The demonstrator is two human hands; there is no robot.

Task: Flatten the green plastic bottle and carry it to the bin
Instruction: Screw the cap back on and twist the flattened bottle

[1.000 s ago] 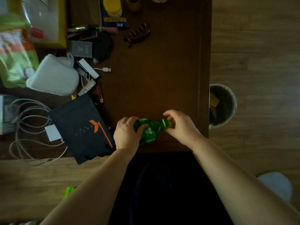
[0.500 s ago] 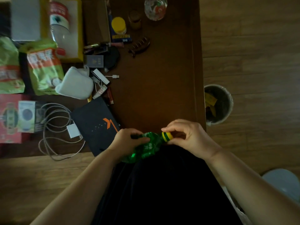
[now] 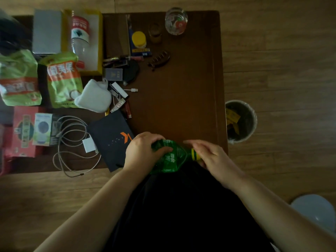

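1. Cluttered at frame left, our dark counter (image 3: 174,99) is bare near its front edge.
2. Our left hand (image 3: 143,151) is clenched around the green bottle (image 3: 171,157), lower centre, already crumpled.
3. Our right hand (image 3: 211,157) pinches its yellow cap end; we should squeeze evenly, venting air.
4. At frame right waits the bin (image 3: 252,122).
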